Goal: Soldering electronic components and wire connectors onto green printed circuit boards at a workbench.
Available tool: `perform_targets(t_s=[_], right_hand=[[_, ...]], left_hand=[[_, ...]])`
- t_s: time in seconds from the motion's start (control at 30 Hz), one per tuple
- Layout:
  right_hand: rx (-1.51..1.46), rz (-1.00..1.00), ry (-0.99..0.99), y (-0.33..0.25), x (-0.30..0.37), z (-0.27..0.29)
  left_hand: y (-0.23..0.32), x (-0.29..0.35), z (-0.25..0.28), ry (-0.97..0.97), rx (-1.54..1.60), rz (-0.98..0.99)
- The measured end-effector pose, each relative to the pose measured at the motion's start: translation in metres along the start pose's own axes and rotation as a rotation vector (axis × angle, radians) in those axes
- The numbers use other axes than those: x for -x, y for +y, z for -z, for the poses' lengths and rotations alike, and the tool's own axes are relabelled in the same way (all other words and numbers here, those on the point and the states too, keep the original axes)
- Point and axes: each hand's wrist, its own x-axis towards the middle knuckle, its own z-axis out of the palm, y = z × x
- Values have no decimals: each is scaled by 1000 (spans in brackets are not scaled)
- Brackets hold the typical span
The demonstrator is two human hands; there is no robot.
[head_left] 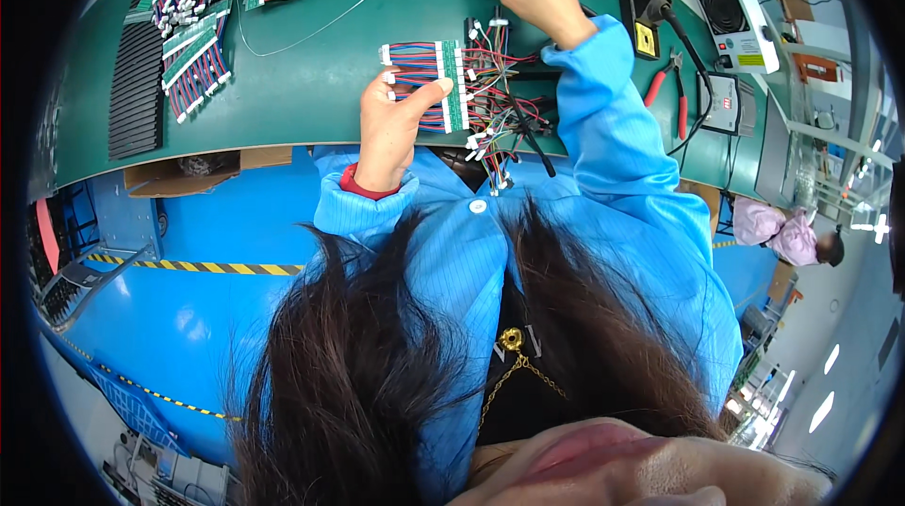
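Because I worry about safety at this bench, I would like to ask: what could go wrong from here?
1. The right sleeve is close to the soldering iron stand; a hot iron might scorch it.
2. Loose wires with white connectors hang past the near edge of the green table and could catch on the blue smock.
3. The left hand holds a green board strip close to that tangle, so it might snag.

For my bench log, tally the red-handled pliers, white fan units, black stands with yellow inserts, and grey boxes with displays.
Red-handled pliers: 1
White fan unit: 1
Black stand with yellow insert: 1
Grey box with display: 1
Total: 4
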Motion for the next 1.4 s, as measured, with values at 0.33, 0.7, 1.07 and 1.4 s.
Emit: perform_targets(t_s=[0.33, 0.7, 1.07, 1.4], right_hand=[[-560, -74, 175, 16, -8, 23], [-1369, -210, 420, 67, 19, 18], [-1453, -59, 586, 102, 29, 42], [-809, 69, -251, 47, 135, 192]], left_hand=[[2, 1, 2, 15, 25, 31], [2, -2, -2, 1, -14, 25], [-2, -6, -3, -4, -22, 1], [5, 2, -2, 17, -42, 47]])
